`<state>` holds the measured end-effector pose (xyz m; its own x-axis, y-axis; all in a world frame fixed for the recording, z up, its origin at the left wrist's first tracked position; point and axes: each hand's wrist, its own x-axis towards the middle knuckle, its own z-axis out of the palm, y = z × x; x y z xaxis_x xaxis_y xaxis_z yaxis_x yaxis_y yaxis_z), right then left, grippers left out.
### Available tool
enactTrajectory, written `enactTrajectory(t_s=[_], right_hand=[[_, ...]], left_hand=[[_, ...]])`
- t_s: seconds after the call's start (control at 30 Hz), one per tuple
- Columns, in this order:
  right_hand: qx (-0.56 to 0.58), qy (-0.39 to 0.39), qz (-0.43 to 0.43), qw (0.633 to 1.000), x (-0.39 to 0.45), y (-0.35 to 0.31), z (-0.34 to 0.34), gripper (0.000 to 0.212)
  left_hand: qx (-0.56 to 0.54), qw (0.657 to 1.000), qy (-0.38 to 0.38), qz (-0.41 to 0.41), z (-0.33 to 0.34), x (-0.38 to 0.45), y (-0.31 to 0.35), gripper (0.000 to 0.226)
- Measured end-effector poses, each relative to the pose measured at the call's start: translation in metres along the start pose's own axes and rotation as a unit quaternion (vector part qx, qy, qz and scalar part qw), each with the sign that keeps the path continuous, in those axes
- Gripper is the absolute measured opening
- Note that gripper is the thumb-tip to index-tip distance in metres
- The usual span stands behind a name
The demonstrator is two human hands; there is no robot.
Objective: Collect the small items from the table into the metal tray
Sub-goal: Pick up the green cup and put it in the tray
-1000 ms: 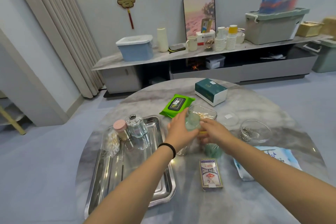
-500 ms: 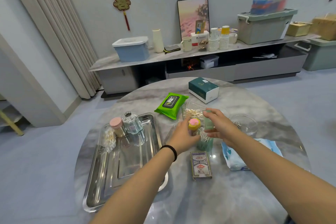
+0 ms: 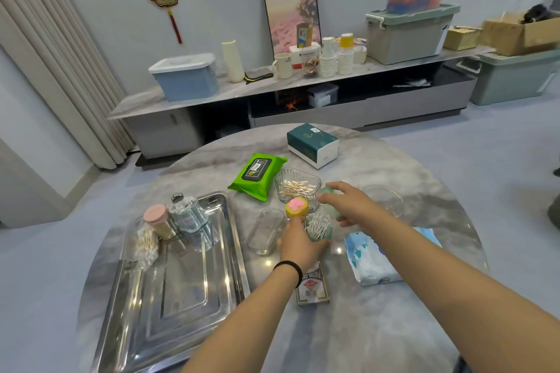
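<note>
shifted right of the tray: left hand, grip around swab jar; right hand, grip closed on green lid.

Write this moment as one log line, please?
left hand: gripping cotton swab cup | right hand: holding green lid above table | metal tray: several items inside

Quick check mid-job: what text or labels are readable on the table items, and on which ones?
"PLAYING CARDS", partly hidden by the left wrist: card box.
Label print, too blurred to read: green wipes pack.
Logo and sticker, too small to read: teal tissue box.
Pattern, no legible words: blue packet.
</note>
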<state>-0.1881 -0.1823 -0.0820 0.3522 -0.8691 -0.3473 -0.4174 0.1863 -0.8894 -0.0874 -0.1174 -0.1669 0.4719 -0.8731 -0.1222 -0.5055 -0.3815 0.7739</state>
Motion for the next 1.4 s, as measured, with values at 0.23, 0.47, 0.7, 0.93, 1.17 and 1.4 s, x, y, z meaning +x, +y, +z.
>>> enactTrajectory(t_s=[0.23,0.47,0.7,0.93,1.17,1.4], right_hand=[[0.012,-0.022,-0.034,0.999,-0.014,-0.01,0.002,0.047],[0.153,-0.161,-0.074,0.972,-0.046,-0.025,0.041,0.042],[0.141,-0.192,-0.112,0.965,-0.056,-0.024,0.057,0.042],[0.108,-0.196,-0.154,0.963,-0.049,-0.02,0.055,0.043],[0.104,-0.203,-0.188,0.955,-0.05,-0.018,0.056,0.048],[0.071,-0.186,-0.217,0.955,-0.05,-0.014,0.058,0.051]], left_hand=[[-0.082,0.995,0.038,0.031,-0.04,-0.026,0.009,0.049],[-0.049,0.987,0.109,0.106,-0.105,-0.076,-0.008,0.05],[0.037,0.986,0.087,0.134,-0.112,-0.084,-0.007,0.066],[0.07,0.982,0.095,0.147,-0.114,-0.081,0.001,0.067],[0.046,0.984,0.099,0.142,-0.116,-0.079,0.001,0.064],[0.08,0.979,0.1,0.16,-0.114,-0.082,0.002,0.074]])
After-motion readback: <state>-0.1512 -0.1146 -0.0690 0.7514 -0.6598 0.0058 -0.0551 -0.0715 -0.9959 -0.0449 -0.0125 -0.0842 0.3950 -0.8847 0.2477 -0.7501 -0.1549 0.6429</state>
